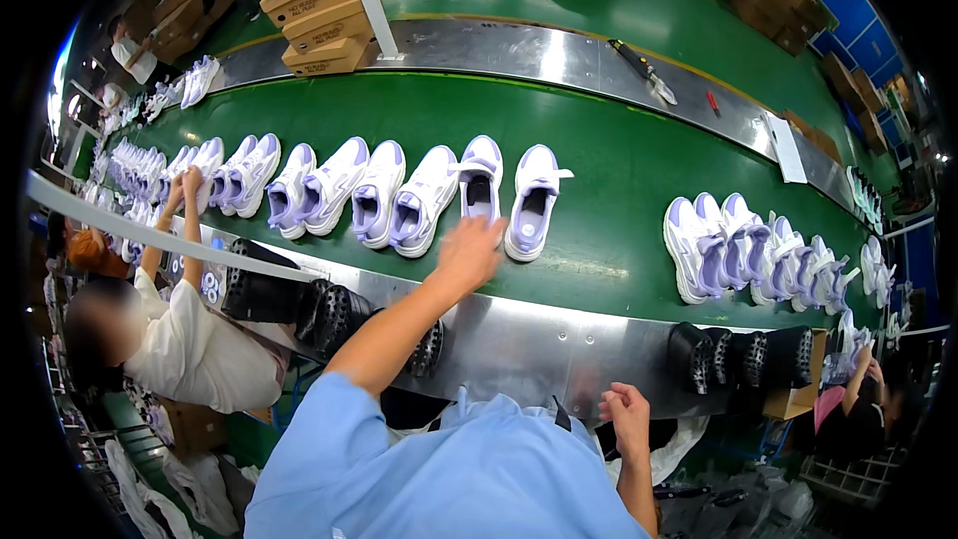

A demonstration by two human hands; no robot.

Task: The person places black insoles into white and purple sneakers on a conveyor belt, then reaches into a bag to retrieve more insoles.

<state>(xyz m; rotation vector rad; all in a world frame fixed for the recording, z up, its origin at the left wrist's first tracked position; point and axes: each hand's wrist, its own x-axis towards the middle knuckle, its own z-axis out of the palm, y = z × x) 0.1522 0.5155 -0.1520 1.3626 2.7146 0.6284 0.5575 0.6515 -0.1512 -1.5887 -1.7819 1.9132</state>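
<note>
Two white sneakers with lilac trim lie side by side on the green belt, toes pointing away from me. My left hand (469, 256) covers the heel of the left one (480, 162), its fingers closed over the collar. The right one (536, 202) sits just beside my fingertips, its strap sticking out to the side. My right hand (627, 415) hangs over the near metal edge, away from the shoes, holding nothing, with its fingers loosely bent and apart.
A row of similar sneakers (426, 202) runs left along the green belt (599, 240); another group (687, 250) stands right. Black shoe lasts (689, 357) line the near metal ledge (519, 339). Shoe boxes (317, 15) are stacked beyond. A co-worker (200, 339) handles shoes at left.
</note>
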